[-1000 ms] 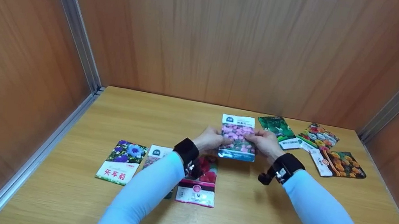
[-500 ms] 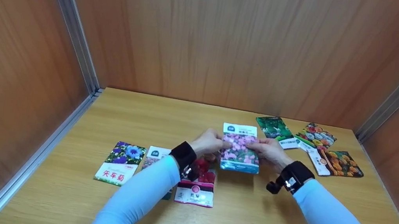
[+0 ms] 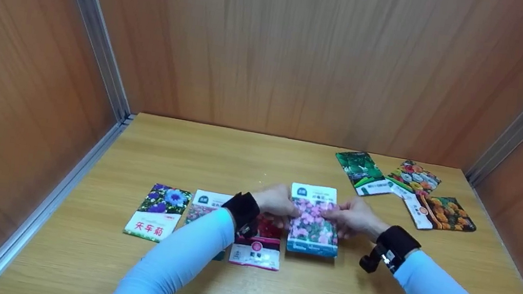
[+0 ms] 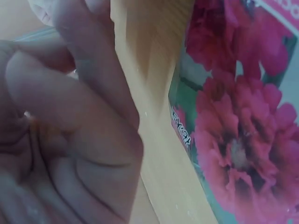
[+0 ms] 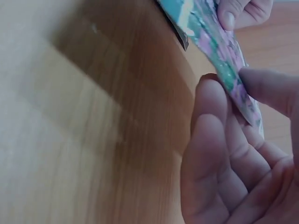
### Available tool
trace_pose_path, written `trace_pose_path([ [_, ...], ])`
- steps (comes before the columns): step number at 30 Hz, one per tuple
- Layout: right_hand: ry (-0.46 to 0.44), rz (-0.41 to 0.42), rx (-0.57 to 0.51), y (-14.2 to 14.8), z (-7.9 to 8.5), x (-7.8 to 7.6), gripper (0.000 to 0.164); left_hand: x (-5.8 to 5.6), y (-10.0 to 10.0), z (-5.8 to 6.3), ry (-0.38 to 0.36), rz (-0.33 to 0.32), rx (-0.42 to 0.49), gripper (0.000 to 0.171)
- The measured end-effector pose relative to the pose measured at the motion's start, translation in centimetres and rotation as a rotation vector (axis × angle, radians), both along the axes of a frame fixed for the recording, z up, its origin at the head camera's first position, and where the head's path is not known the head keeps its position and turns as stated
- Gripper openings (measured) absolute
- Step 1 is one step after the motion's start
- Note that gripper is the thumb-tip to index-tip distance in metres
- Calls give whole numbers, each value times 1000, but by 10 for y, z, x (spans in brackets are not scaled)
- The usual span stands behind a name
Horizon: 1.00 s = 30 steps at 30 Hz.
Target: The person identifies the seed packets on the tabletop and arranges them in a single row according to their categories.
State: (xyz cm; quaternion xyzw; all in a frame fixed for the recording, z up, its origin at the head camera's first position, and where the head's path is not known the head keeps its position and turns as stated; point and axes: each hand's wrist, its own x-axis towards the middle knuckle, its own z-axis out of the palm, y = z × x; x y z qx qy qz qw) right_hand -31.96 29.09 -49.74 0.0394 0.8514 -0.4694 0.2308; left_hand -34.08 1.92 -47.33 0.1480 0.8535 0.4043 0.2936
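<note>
A flower seed packet (image 3: pixel 313 235) with pink blossoms, a white top and a blue bottom band is held between both hands, close over the table. My left hand (image 3: pixel 276 204) pinches its left edge. On the opposite edge, my right hand (image 3: pixel 357 217) has its thumb on the front and its fingers behind, as the right wrist view shows. Just left of the held packet lies a red-flower seed packet (image 3: pixel 255 256), partly hidden under my left hand; its large bloom (image 4: pixel 243 154) fills the right of the left wrist view.
Further left lie a blue cornflower packet (image 3: pixel 158 212) and a pink-and-white packet (image 3: pixel 204 203) half covered by the left arm. At the back right, a green packet (image 3: pixel 361 168), a mixed-flower packet (image 3: pixel 415 178) and an orange-flower packet (image 3: pixel 448 214) overlap. Wooden panels (image 3: pixel 276 50) enclose the table.
Both hands have brought the pink-flower packet down and toward the person, with a slight shift right, to beside the red-flower packet. The other packets have stayed put.
</note>
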Motion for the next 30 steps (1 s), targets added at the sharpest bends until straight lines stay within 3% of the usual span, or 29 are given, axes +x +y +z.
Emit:
trace_pose_path([
  [4, -11, 25, 52, 1, 0, 7, 31, 6, 5, -1, 14, -22, -36, 18],
  [15, -15, 93, 134, 1, -8, 20, 37, 13, 17, -16, 97, -100, -208, 43],
  [22, -16, 116, 200, -6, -12, 22, 39, 16, 18, -21, 164, -123, -326, 41],
  [30, -17, 78, 252, -12, -13, 20, 36, 20, 17, -18, 239, -134, -387, 35],
])
